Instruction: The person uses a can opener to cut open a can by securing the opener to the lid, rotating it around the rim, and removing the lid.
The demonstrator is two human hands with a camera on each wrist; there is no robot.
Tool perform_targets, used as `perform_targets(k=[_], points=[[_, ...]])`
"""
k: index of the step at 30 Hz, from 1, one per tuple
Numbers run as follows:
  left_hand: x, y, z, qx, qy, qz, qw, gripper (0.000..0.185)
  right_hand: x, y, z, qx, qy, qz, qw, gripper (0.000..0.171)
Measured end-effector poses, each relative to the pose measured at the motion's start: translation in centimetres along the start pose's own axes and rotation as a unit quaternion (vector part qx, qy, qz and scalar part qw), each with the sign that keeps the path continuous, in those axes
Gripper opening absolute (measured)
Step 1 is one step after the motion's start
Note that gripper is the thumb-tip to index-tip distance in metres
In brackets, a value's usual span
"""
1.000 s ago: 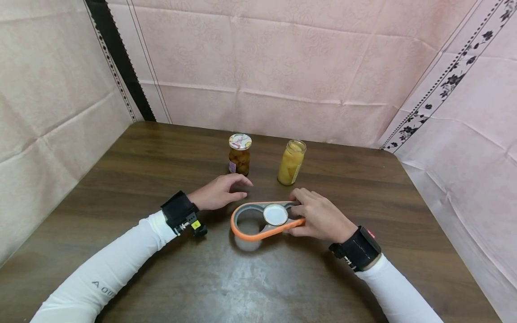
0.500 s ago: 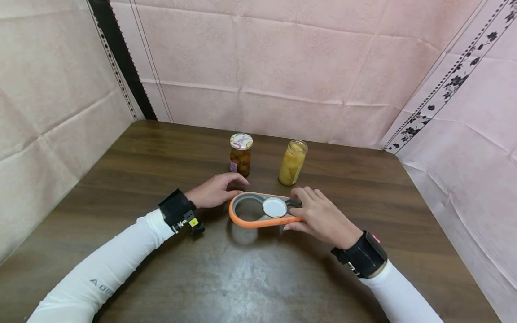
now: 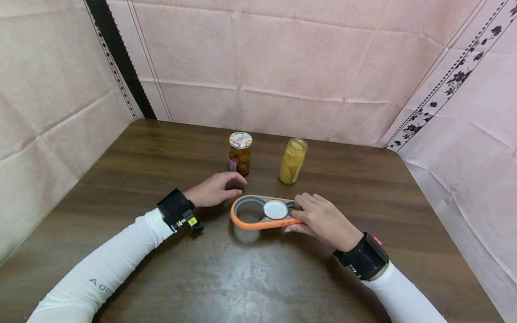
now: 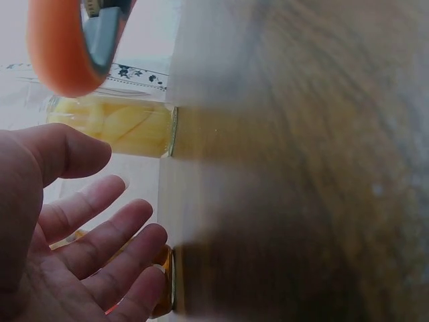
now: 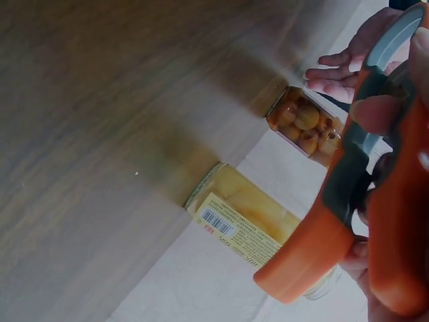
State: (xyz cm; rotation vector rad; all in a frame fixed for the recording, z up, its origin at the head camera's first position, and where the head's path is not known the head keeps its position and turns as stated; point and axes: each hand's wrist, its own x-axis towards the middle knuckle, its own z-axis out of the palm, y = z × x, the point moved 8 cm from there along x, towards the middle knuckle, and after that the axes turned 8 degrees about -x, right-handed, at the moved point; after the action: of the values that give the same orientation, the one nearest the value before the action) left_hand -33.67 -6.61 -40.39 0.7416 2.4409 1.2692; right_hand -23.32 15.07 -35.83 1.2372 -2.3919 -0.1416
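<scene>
The orange and grey plastic two-ring jar opener point(image 3: 262, 211), white lid point(image 3: 275, 209) inside, is gripped level by the right hand point(image 3: 321, 220), lengthwise toward the relaxed left hand point(image 3: 213, 190), above the dark wooden table point(image 3: 161, 264), pink cloth walls point(image 3: 282, 67) behind

The right hand point(image 3: 323, 220) covers the handle end of the orange and grey plastic jar opener point(image 3: 262, 213), so you can't see how the fingers sit under it. In the left wrist view only a curved bit of the opener point(image 4: 67, 47) makes it in at the top edge, and the brown wooden worktop point(image 4: 301, 168) is a blur. The left hand point(image 4: 74, 235) is cut off at the left and bottom edges there. The lidded glass jar of brown fruit point(image 4: 164, 282) is mostly hidden behind its fingers. Labels on both jars are too small to read from the head view.
</scene>
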Motion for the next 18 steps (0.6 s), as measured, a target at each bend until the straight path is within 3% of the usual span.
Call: perform_targets(k=[7, 18], points=[[-0.01, 0.08, 0.02, 0.001, 0.0, 0.012, 0.9999, 0.031, -0.17, -0.3, 0.48, -0.007, -0.007, -0.004, 1.0, 0.036], [-0.03, 0.03, 0.03, 0.007, -0.002, 0.001, 1.0, 0.03, -0.38, -0.44, 1.02, 0.002, -0.028, 0.009, 1.0, 0.035]])
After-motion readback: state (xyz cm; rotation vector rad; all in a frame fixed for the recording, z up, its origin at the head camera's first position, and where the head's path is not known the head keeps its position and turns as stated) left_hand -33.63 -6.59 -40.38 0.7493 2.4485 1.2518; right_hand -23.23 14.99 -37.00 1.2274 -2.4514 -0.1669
